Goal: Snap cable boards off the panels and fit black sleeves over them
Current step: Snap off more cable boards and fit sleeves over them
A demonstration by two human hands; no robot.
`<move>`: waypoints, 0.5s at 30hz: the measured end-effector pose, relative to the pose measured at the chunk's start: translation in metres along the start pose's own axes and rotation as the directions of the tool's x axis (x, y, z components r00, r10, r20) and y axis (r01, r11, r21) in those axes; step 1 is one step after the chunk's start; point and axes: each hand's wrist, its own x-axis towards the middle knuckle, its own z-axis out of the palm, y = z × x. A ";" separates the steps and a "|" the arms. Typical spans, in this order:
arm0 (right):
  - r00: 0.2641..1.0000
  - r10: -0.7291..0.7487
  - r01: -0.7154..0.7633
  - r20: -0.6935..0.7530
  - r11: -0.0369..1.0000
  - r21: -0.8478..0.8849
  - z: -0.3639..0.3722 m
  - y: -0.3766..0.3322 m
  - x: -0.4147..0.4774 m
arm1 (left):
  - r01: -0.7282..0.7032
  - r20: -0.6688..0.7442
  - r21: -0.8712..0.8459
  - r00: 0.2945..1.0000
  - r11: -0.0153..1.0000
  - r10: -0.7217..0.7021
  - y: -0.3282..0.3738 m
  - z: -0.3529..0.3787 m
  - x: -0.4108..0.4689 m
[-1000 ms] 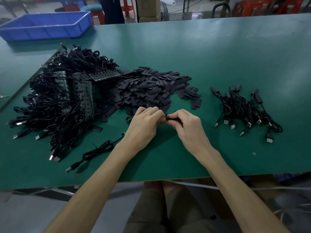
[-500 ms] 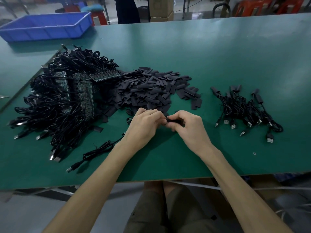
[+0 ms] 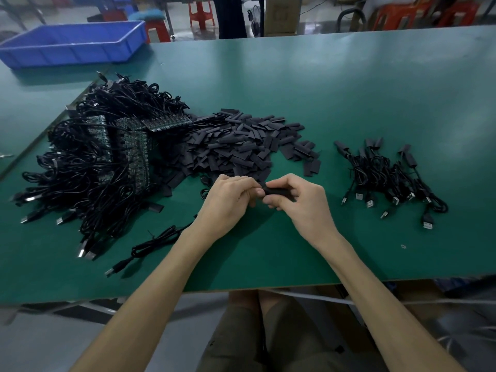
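Over the near middle of the tabletop, my two hands meet just above the green surface. My right hand pinches a black sleeve between thumb and curled fingers, and the sleeve lies roughly level, pointing left. My left hand is curled too, its fingertips bunched against the sleeve's left end. Whatever it grips there is hidden behind the fingers, so I cannot tell what it holds. A loose cable runs from under my left wrist toward the near left, ending in a plug close to the edge.

Just beyond my hands lies the sleeve pile, a flat heap of short black pieces. To its left, touching it, sits a large tangle of cables with green panels stacked in the middle of it. Plugs stick out along its near side. To my right, well apart from the hands, a small bundle of cables lies with sleeved ends pointing away from me. A blue bin stands at the far left corner.
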 end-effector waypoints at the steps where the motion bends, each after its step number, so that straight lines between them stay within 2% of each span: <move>1: 1.000 0.005 -0.004 -0.017 1.000 0.025 -0.001 -0.001 0.000 | 0.004 -0.008 -0.004 1.000 1.000 -0.004 0.001 0.000 0.000; 10: 0.979 0.045 -0.016 -0.196 0.989 0.147 -0.006 -0.004 -0.001 | 0.045 -0.082 0.009 0.996 0.999 -0.044 0.007 -0.001 -0.004; 15: 0.977 0.025 0.002 -0.211 0.992 0.127 -0.005 -0.002 -0.001 | 0.066 -0.062 0.018 0.996 0.998 -0.065 0.009 -0.002 -0.004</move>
